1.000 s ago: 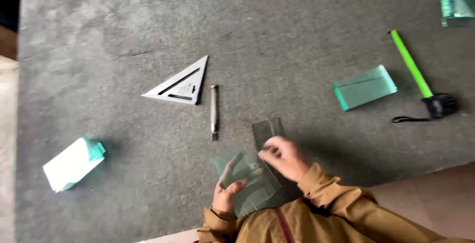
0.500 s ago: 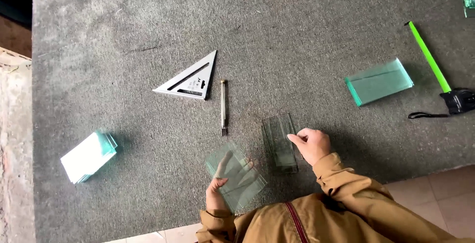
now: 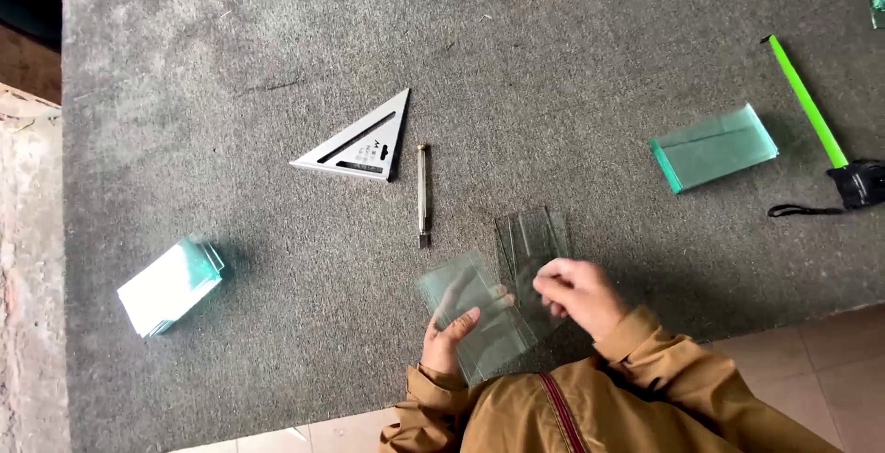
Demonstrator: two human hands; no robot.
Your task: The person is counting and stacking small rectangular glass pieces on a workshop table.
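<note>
Your left hand (image 3: 449,335) lies palm-up under a clear rectangular glass pane (image 3: 475,313), fingers loosely curled against its underside and thumb at its near edge, so the pane rests tilted on the hand just above the bench (image 3: 277,29). Your right hand (image 3: 573,294) is closed in a pinch, fingertips on the near end of a second glass strip (image 3: 530,243); that strip is narrower, lies flat on the bench and sits just right of the first pane, edges nearly touching. Both pieces are transparent with a faint green tint at the edges.

Bench surface: dark grey felt or carpet, matted, slightly scuffed.

Just beyond the panes lies a slim metal glass cutter (image 3: 422,195), rod-shaped, brass-coloured tip at its far end. Beside it, to the left, is a flat silver triangular square (image 3: 362,141) with slotted cut-outs. Near the left edge sits a stack of small glass rectangles (image 3: 171,285), green-edged, pale on top. To the right, well apart, is another green-tinted glass stack (image 3: 714,147), and past it a tape measure (image 3: 859,183) with black case and bright green blade (image 3: 804,98) extended.

Sleeves: tan fabric.
</note>
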